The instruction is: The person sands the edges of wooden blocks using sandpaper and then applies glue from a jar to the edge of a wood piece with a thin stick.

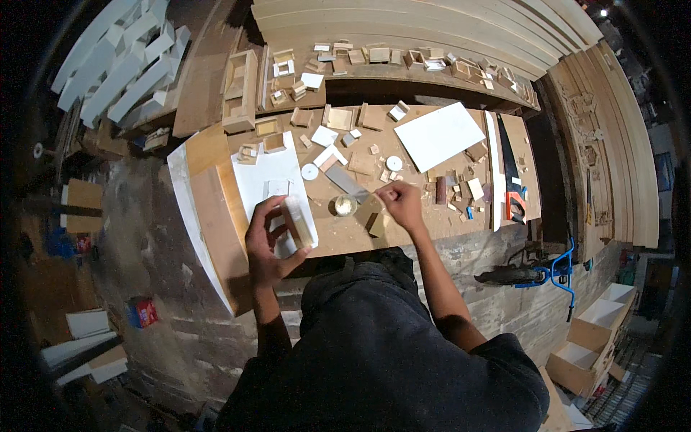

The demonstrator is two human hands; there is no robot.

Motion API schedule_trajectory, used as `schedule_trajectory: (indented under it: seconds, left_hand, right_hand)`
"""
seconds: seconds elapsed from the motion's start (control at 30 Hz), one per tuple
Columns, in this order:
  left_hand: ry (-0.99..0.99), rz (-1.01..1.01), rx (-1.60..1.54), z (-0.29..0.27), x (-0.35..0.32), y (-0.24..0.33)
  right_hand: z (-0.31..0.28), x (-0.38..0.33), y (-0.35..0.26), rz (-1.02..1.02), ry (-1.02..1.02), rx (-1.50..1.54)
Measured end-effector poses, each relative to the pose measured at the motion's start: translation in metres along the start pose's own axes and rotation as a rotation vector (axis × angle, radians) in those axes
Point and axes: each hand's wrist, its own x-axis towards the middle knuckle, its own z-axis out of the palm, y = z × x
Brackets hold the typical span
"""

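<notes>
My left hand (268, 237) is wrapped round a small pale wooden piece (298, 223), thumb and fingers at its ends. It hovers over the white board (248, 173) at the near left of the workbench. Closed in a pinch, my right hand (404, 204) is above the bench; what its fingers hold, if anything, cannot be made out. Left of it stands a small round jar (344, 206) with pale contents. A small wooden block (376, 225) lies between the jar and my right forearm. Beyond the jar is a flat grey strip (344, 181).
Small wooden boxes (337, 117) line the far side of the workbench (327, 234). A white panel (440, 137) lies at the back right, near a handsaw (512, 169) with an orange handle. Wood scraps (461, 191) are scattered right of my hand. A blue bicycle (554, 275) stands off to the right.
</notes>
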Motion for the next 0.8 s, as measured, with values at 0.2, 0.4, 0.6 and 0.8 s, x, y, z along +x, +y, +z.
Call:
schedule_trajectory:
  seconds: [0.2,0.4,0.6,0.8]
  left_hand:
    - [0.061,-0.077,-0.020,-0.016,-0.021,-0.019]
    - [0.085,-0.099,-0.007,-0.005,-0.032,-0.017]
    - [0.108,-0.081,0.008,-0.008,-0.036,-0.016]
    - [0.099,-0.063,0.023,-0.008,-0.029,-0.011]
  right_hand:
    - [0.054,0.008,0.034,-0.084,-0.181,-0.385]
    - [0.077,0.011,0.044,-0.133,-0.269,-0.546]
    - [0.084,0.010,0.046,-0.163,-0.330,-0.586]
    - [0.091,0.009,0.053,-0.197,-0.395,-0.647]
